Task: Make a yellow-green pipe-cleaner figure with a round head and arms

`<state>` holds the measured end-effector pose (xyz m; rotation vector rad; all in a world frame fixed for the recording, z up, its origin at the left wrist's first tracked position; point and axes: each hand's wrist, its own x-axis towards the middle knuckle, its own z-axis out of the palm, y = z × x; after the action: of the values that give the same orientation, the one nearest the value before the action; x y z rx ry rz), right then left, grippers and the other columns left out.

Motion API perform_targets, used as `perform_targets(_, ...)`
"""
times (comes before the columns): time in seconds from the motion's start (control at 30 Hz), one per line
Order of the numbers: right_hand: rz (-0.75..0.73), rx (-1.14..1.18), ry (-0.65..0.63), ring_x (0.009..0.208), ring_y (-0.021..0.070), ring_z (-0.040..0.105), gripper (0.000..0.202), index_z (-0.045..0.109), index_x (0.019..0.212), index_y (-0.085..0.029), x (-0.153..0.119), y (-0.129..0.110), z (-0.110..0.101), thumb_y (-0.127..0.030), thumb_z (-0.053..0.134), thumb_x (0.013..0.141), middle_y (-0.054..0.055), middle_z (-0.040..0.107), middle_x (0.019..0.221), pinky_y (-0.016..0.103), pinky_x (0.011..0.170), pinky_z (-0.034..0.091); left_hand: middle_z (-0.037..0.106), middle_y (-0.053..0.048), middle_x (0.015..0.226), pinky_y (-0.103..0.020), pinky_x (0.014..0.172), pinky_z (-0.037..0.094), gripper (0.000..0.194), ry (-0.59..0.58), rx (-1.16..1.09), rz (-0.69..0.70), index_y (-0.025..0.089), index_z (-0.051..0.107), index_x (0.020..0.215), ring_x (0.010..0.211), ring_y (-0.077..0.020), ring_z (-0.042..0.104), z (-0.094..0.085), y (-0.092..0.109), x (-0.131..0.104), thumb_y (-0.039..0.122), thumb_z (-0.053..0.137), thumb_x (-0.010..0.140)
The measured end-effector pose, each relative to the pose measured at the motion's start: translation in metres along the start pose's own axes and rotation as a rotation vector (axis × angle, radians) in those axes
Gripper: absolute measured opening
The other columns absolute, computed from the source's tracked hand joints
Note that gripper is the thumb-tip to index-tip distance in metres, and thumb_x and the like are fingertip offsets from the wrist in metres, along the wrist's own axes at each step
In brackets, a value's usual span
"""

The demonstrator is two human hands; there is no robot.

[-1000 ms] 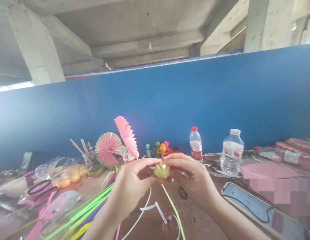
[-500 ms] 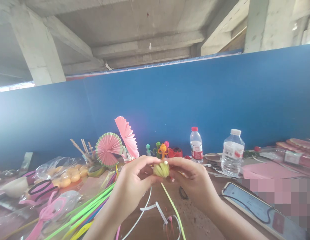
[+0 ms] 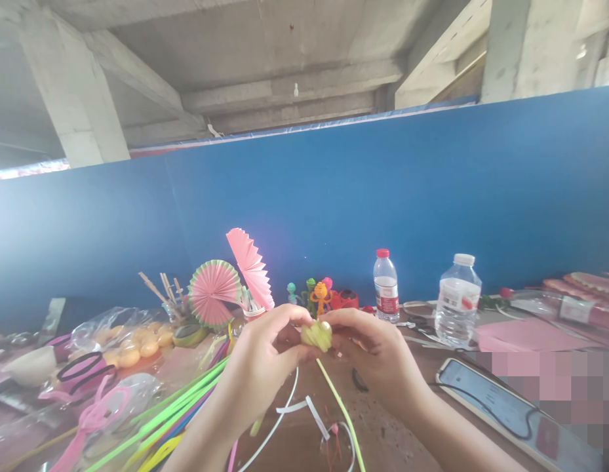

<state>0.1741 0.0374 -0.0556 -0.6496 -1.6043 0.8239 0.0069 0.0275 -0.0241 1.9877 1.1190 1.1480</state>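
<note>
My left hand [image 3: 265,351] and my right hand [image 3: 381,354] meet at the middle of the table, fingers closed around a small yellow-green pipe-cleaner coil [image 3: 316,336]. The coil is fuzzy and rounded, with a pale bead-like spot [image 3: 325,326] at its top by my right fingertips. Below it, a long yellow-green pipe cleaner [image 3: 339,398] runs toward the front edge; whether it joins the coil is hidden. A white strip [image 3: 316,416] and a thin red string [image 3: 333,438] lie on the table between my forearms.
Green pipe cleaners [image 3: 171,408] lie at left near pink paper fans [image 3: 216,292]. Small colored figures [image 3: 321,298] stand behind my hands. A red-capped bottle [image 3: 385,288], a larger bottle [image 3: 459,305] and a phone [image 3: 501,403] occupy the right. A blue partition [image 3: 333,196] stands behind.
The coil has turned slightly between my fingers, and the pale spot sits a little lower. A short yellow-green end now shows beside my left forearm. My hands have barely moved.
</note>
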Motion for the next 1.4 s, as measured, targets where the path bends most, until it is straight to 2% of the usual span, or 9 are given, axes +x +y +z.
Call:
perform_targets(0.23, -0.019, -0.07, 0.047, 0.072, 0.0134, 0.063, 0.025, 0.063, 0.094, -0.024, 0.0, 0.002, 0.0, -0.009, 0.053, 0.076, 0.002, 0.066, 0.091, 0.028, 0.068, 0.053, 0.067, -0.001, 0.089, -0.029, 0.069, 0.053, 0.025, 0.034, 0.008, 0.019, 0.024, 0.058, 0.094, 0.08, -0.0174, 0.063, 0.0, 0.002, 0.0, 0.014, 0.061, 0.071)
perform_targets(0.4, -0.02, -0.036, 0.102, 0.075, 0.0152, 0.062, 0.021, 0.059, 0.094, -0.023, 0.0, 0.004, 0.002, -0.012, 0.053, 0.077, 0.003, 0.064, 0.091, 0.03, 0.066, 0.054, 0.06, -0.001, 0.109, -0.028, 0.073, 0.052, 0.027, 0.077, 0.167, 0.091, 0.029, 0.061, 0.101, 0.087, -0.0164, 0.061, 0.002, 0.0, 0.005, 0.019, 0.06, 0.075)
perform_targets(0.57, -0.053, -0.016, 0.104, 0.083, 0.0159, 0.062, 0.02, 0.061, 0.09, -0.023, 0.001, 0.006, 0.002, -0.011, 0.054, 0.076, 0.004, 0.061, 0.1, 0.03, 0.07, 0.053, 0.067, -0.001, 0.099, -0.031, 0.076, 0.05, 0.033, 0.152, 0.377, 0.132, 0.029, 0.061, 0.106, 0.087, -0.0193, 0.062, 0.002, -0.003, 0.004, 0.022, 0.063, 0.074)
perform_targets(0.7, -0.037, 0.03, 0.078, 0.086, 0.0176, 0.062, 0.018, 0.06, 0.094, -0.022, 0.0, 0.005, 0.002, -0.015, 0.055, 0.078, 0.006, 0.062, 0.1, 0.032, 0.073, 0.053, 0.069, 0.002, 0.091, -0.03, 0.072, 0.05, 0.027, 0.194, 0.433, 0.118, 0.027, 0.06, 0.099, 0.08, -0.0181, 0.064, 0.004, -0.004, 0.003, 0.02, 0.062, 0.073)
perform_targets(0.83, 0.013, 0.064, 0.09, 0.086, 0.0192, 0.064, 0.024, 0.061, 0.098, -0.021, -0.001, 0.005, 0.004, -0.018, 0.06, 0.075, 0.006, 0.066, 0.098, 0.032, 0.072, 0.055, 0.067, 0.001, 0.094, -0.028, 0.076, 0.049, 0.027, 0.209, 0.458, 0.278, 0.026, 0.061, 0.095, 0.085, -0.0168, 0.062, 0.003, -0.006, 0.005, 0.01, 0.06, 0.073)
perform_targets(0.93, 0.046, 0.039, 0.133, 0.079, 0.0189, 0.066, 0.028, 0.063, 0.099, -0.021, 0.0, 0.007, 0.005, -0.017, 0.063, 0.071, 0.005, 0.068, 0.095, 0.032, 0.067, 0.057, 0.065, -0.003, 0.101, -0.029, 0.079, 0.048, 0.027, 0.204, 0.475, 0.372, 0.024, 0.062, 0.098, 0.092, -0.0184, 0.06, 0.002, -0.007, 0.005, 0.011, 0.059, 0.075)
perform_targets(1.1, 0.019, 0.048, 0.19, 0.067, 0.0168, 0.066, 0.029, 0.067, 0.097, -0.024, 0.003, 0.012, 0.004, -0.016, 0.064, 0.069, 0.003, 0.07, 0.09, 0.033, 0.064, 0.058, 0.062, -0.004, 0.103, -0.029, 0.077, 0.048, 0.026, 0.113, 0.479, 0.333, 0.025, 0.061, 0.103, 0.091, -0.0179, 0.059, 0.002, -0.001, 0.003, 0.016, 0.055, 0.079)
perform_targets(1.3, -0.134, 0.034, 0.227, 0.087, 0.0203, 0.065, 0.033, 0.07, 0.089, -0.031, 0.001, 0.017, 0.006, -0.01, 0.068, 0.064, 0.001, 0.069, 0.096, 0.034, 0.072, 0.057, 0.063, -0.003, 0.09, -0.025, 0.067, 0.049, 0.019, 0.115, 0.368, 0.327, 0.022, 0.065, 0.09, 0.079, -0.0151, 0.06, 0.003, -0.002, 0.004, 0.012, 0.058, 0.077)
perform_targets(1.4, -0.188, 0.025, 0.21, 0.089, 0.0181, 0.064, 0.037, 0.069, 0.091, -0.034, 0.0, 0.017, 0.007, -0.008, 0.068, 0.065, 0.0, 0.069, 0.097, 0.03, 0.075, 0.056, 0.064, -0.001, 0.087, -0.025, 0.071, 0.049, 0.027, 0.17, 0.33, 0.307, 0.023, 0.061, 0.098, 0.079, -0.0145, 0.061, 0.004, -0.004, 0.002, 0.01, 0.06, 0.074)
